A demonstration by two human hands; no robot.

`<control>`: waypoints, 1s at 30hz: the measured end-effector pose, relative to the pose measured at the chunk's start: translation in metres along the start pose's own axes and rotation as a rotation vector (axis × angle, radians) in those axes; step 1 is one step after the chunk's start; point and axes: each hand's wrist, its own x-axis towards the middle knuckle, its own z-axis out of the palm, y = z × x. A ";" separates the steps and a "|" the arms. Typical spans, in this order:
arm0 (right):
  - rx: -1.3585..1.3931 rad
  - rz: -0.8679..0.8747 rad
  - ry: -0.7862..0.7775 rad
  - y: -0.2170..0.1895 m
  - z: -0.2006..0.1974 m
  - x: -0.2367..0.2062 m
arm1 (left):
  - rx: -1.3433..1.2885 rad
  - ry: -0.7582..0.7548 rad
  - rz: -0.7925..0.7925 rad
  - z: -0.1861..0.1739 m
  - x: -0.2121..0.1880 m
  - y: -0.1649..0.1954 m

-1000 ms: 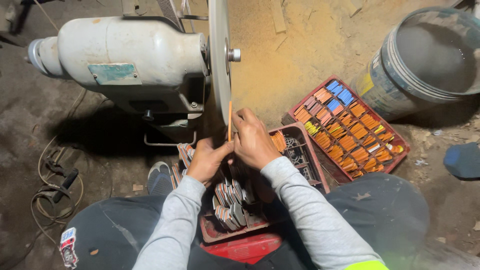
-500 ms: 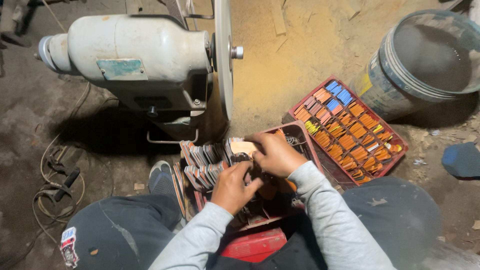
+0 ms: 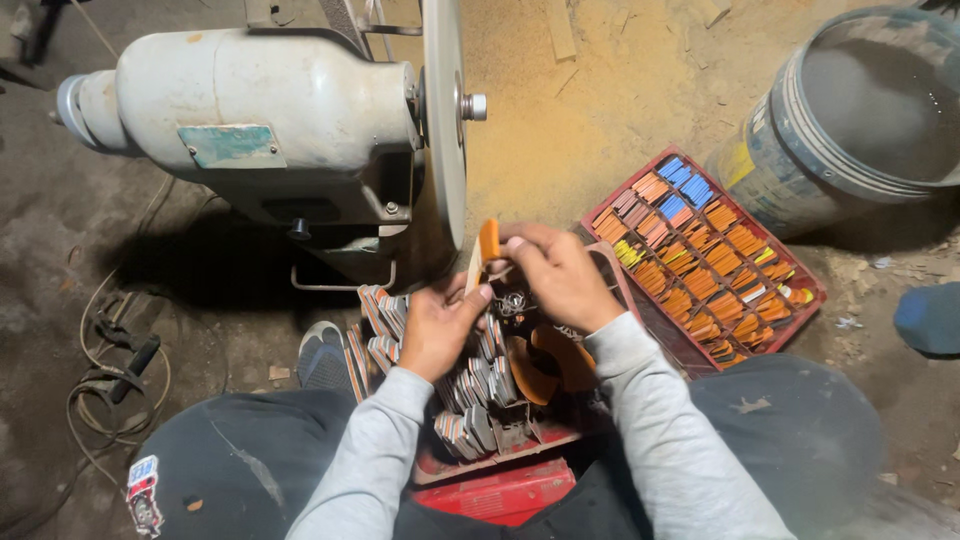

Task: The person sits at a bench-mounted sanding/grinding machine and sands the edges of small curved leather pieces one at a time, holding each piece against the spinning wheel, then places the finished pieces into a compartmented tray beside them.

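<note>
My right hand [image 3: 557,273] and my left hand [image 3: 438,326] together hold a small orange-handled piece [image 3: 487,243] upright, just below the edge of the thin grinding wheel [image 3: 443,110]. The wheel sits on the shaft of a grey bench motor [image 3: 260,110]. Under my hands a red tray [image 3: 480,460] between my knees holds several grey and orange pieces stood in rows [image 3: 470,395]. My left fingers pinch the lower end of the piece; my right fingers close on its upper part.
A second red tray [image 3: 812,300] to the right is packed with orange, blue and yellow pieces. A large grey bucket [image 3: 850,110] stands at the back right. Cables [image 3: 110,370] lie on the dirt floor at the left. Yellow dust [image 3: 560,120] covers the ground behind the wheel.
A second ago both hands held a piece against the wheel. They then dropped to the tray, and now they have come up again holding an orange-handled piece near the wheel.
</note>
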 end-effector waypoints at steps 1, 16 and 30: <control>0.042 -0.054 -0.004 0.001 0.006 0.003 | -0.034 0.013 -0.040 -0.002 0.003 0.001; -0.077 -0.077 0.161 0.000 0.031 0.037 | -0.273 0.038 -0.215 -0.006 0.032 0.016; -0.520 -0.013 -0.106 0.032 0.015 0.009 | 0.675 0.191 -0.164 -0.005 -0.019 -0.014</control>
